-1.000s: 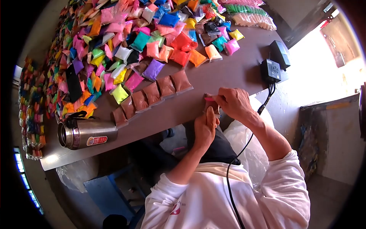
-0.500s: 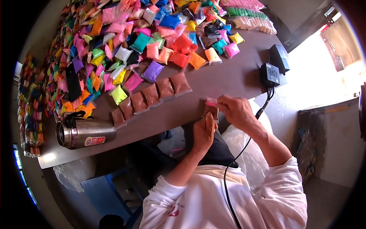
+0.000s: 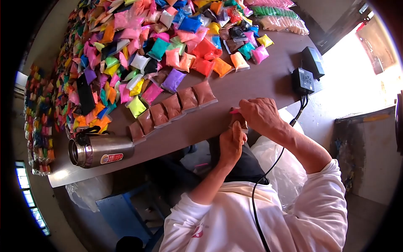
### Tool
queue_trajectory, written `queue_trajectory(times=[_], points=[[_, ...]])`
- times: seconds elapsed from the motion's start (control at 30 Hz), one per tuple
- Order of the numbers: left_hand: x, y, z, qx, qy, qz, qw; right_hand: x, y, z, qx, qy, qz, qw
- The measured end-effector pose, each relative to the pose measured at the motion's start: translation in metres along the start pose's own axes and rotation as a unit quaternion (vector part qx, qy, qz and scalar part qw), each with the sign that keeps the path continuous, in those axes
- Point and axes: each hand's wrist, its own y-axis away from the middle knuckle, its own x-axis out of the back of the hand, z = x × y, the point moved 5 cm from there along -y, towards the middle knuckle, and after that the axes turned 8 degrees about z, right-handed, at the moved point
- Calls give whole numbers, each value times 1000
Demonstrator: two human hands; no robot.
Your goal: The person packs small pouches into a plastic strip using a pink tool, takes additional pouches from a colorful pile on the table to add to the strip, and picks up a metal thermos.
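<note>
My left hand [image 3: 231,145] is closed around the lower part of a small brown-filled clear packet [image 3: 238,119], thumb on top, just past the table's near edge. My right hand [image 3: 263,118] is bent over the packet's upper end with its fingers curled together. A small bright pink object [image 3: 235,111] sticks out at the right fingertips, against the top of the packet; its kind is too small to tell. On the table to the left, several similar brown packets [image 3: 172,106] lie in a slanting row.
A heap of colourful packets [image 3: 138,63] covers the far and left table. A steel flask [image 3: 100,150] lies on its side at the left edge. A black box with cables [image 3: 303,81] sits at the right edge. A black phone-like slab [image 3: 85,95] rests on the heap.
The whole view has shifted slightly, moving the scene right. My right hand has turned and curled further over the packet's upper end, hiding more of it. My left hand keeps its hold.
</note>
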Motion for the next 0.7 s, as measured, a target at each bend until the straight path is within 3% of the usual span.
queue_trajectory(times=[0.27, 0.47, 0.53, 0.57, 0.63, 0.7], points=[[2, 1, -8, 4, -18, 5, 1000, -10, -6, 13, -70, 8, -29, 997], [2, 4, -13, 1, -40, 7, 999, -12, 5, 27, -90, -8, 39, 995], [5, 7, -23, 33, -54, 12, 998, 1, 9, 46, -184, 1, 131, 974], [6, 7, -27, 32, -53, 14, 998, 2, 14, 46, -181, 1, 131, 975], [7, 9, -22, -7, -72, 15, 997, 13, 34, 29, -245, -130, 104, 955], [4, 7, -22, 2, -37, 20, 999, 8, 48, 10, -264, -151, 65, 950]])
